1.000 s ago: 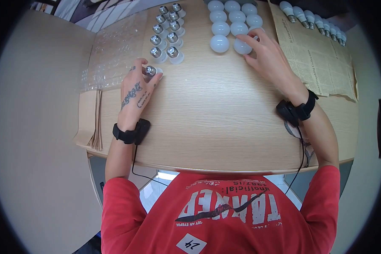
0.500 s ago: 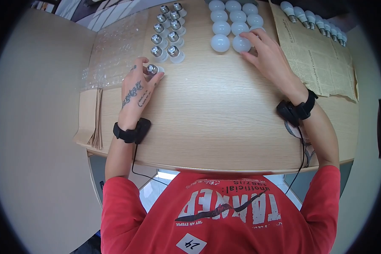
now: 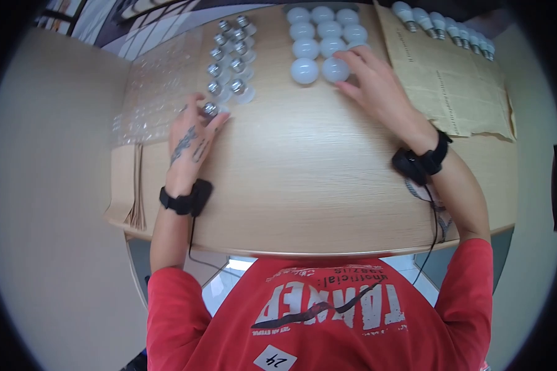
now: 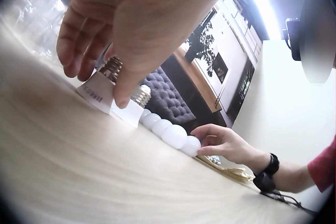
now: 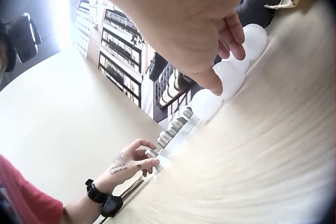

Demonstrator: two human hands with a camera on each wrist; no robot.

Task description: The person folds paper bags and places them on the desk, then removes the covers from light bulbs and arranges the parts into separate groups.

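My left hand (image 3: 190, 137) holds a white bulb base with a metal screw cap (image 3: 210, 109), thumb on one side and fingers on the other. In the left wrist view this bulb base (image 4: 97, 92) stands on its wide end, cap up. Several more bulb bases (image 3: 237, 86) stand in two columns just beyond. At the right, my right hand (image 3: 382, 89) has thumb and fingertips around a round white bulb cover (image 3: 334, 70), the nearest in its column. The right wrist view shows the thumb against the bulb cover (image 5: 231, 81), with the fingers partly behind it.
Several other bulb covers (image 3: 304, 71) form rows at the back. Whole bulbs (image 3: 437, 23) line the back right, beyond a printed brown paper sheet (image 3: 414, 74). Clear plastic packaging (image 3: 158, 86) lies at the left, with folded brown paper (image 3: 124, 179) near the left edge of the table (image 3: 291, 179).
The head view has shifted, so the table's things appear a little further left and lower. Both hands stay at the same bulb base and bulb cover; the right fingers have moved slightly.
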